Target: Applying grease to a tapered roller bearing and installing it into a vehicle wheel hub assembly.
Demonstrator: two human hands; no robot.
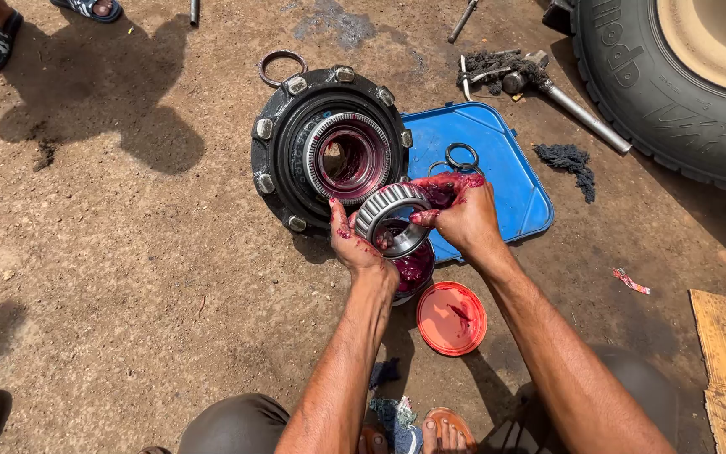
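Grease, dark red, coats both hands and the roller bearing (390, 220) they hold between them. The left hand (353, 244) cups the bearing from below and from the left, fingers curled up around its rim. The right hand (462, 214) closes over the right side, thumb pressed on the ring of steel rollers, fingers bent around the outer edge. The bearing sits tilted, its wider end turned toward the camera, just above an open tub of red grease (413, 269), which the left wrist partly hides. An orange lid (451, 318) lies flat on the ground just beside the tub, on its near side.

Behind the bearing, almost touching it in this view, a black wheel hub (331, 150) lies on the dirt, studs around its rim and a greasy bore in the middle. A blue plastic tray (506, 172) lies to the right of the hub, with thin metal rings (462, 156) at its near-left edge. A loose ring (282, 67) rests beyond the hub. A big tyre (674, 84) fills the top right corner, and a long tool (565, 101) wrapped in dirty rag lies near it. Sandalled feet of other people show at the top left.
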